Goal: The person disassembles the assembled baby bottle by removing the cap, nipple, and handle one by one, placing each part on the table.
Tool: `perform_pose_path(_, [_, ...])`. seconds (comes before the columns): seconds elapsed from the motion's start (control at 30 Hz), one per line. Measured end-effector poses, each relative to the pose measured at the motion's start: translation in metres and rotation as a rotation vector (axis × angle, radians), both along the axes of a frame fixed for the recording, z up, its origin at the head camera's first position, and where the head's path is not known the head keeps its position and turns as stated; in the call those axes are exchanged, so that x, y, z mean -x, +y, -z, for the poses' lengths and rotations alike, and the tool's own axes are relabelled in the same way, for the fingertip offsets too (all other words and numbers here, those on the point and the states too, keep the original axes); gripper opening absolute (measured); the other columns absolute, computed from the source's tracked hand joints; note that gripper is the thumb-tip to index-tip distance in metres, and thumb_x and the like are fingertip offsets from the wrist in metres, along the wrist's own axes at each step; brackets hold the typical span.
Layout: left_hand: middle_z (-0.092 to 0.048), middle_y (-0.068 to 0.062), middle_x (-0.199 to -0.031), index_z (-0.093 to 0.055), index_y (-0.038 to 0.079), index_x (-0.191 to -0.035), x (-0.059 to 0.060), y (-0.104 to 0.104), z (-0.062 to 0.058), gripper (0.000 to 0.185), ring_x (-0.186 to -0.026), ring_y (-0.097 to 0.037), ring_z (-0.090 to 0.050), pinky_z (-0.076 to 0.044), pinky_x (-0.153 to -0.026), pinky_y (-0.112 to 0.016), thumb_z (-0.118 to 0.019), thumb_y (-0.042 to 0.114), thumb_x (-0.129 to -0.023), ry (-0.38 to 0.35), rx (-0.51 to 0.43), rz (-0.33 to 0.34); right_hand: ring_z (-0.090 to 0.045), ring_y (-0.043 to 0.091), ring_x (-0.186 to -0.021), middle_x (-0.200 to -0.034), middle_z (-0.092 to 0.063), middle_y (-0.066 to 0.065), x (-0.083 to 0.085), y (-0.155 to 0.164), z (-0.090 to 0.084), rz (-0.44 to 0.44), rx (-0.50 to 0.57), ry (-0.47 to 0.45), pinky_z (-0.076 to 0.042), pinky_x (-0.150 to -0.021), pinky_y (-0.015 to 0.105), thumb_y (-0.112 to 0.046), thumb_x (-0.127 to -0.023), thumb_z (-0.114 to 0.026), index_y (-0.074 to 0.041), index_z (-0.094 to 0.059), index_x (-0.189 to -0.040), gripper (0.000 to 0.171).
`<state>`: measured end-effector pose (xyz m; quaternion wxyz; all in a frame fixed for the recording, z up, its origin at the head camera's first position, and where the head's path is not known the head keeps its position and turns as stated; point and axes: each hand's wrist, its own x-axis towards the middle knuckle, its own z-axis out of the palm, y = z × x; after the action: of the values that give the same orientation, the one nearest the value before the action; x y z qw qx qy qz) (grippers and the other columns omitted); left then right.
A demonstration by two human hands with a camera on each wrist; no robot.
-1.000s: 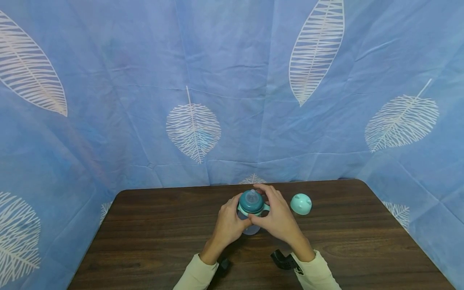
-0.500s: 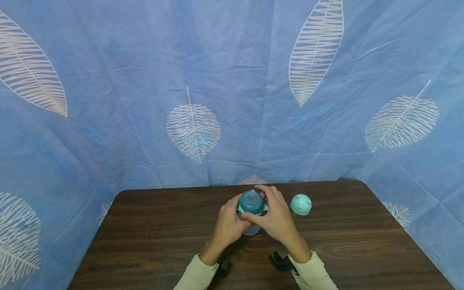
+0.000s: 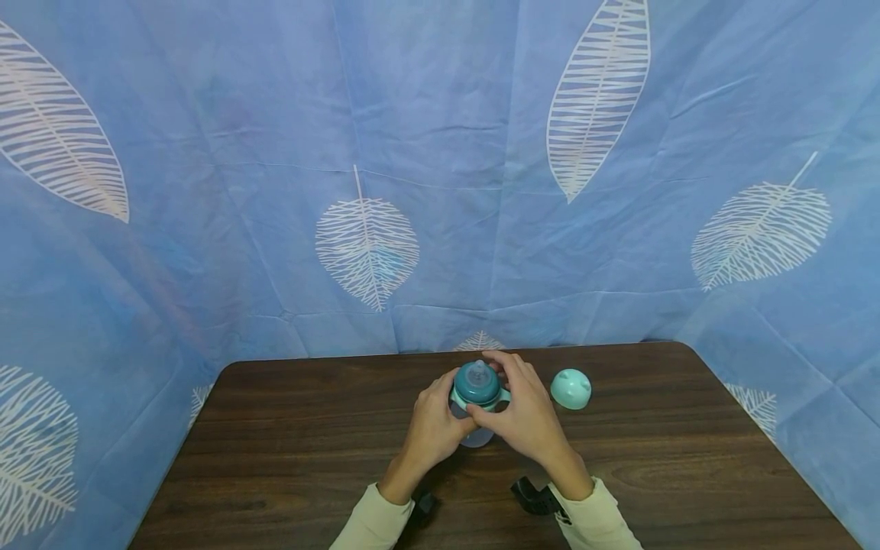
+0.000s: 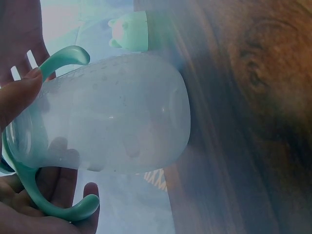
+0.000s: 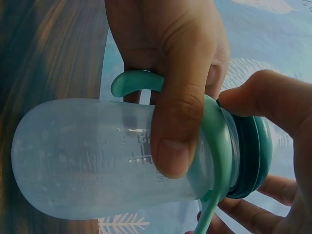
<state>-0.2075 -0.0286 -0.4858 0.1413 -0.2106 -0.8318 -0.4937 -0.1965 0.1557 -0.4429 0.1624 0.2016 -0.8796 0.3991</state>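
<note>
Both hands work one baby bottle held above the table: the left hand clasps its frosted body, and the right hand pinches the dark teal collar, which seems seated. Its mint cap waits aside, so capping looks left.

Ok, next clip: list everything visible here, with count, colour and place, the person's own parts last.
baby bottle: 1, frosted clear body, mint handles, teal collar with clear teat; table centre, held by both hands.
cap: 1, mint green; on the table, right of the bottle, apart from it.
table: 1, dark brown wood.
backdrop cloth: 1, blue with white leaves; behind the table.
left hand: grips the bottle body.
right hand: grips the teal collar.
sleeves: 2, cream.
</note>
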Motion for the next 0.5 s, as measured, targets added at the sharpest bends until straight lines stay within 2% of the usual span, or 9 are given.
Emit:
perform_pose_path(0.23, [-0.072,-0.023,-0.132,-0.061,-0.008,-0.147,-0.0009,-0.0005,-0.0006,0.073,-0.119,-0.040,-0.072,-0.061,-0.096,-0.059,-0.093,0.027,-0.091,-0.009,0.001,0.005,-0.060,0.030,-0.118,-0.133,-0.065,0.008,-0.0007,0.0006,-0.0009,-0.011,-0.008,-0.009,-0.061,-0.094,0.053,-0.021,-0.085,-0.094,-0.007,-0.057,-0.153,0.078])
perform_pose_path(0.5, [-0.073,-0.021,-0.131,-0.062,-0.006,-0.147,-0.0010,-0.0009,-0.0001,0.069,-0.119,-0.039,-0.072,-0.060,-0.096,-0.058,-0.093,0.019,-0.091,0.014,0.009,0.005,-0.059,0.030,-0.112,-0.129,-0.061,0.007,-0.0015,-0.0030,0.0010,0.023,-0.013,0.015,-0.055,-0.091,0.051,-0.036,-0.081,-0.101,-0.008,-0.058,-0.153,0.087])
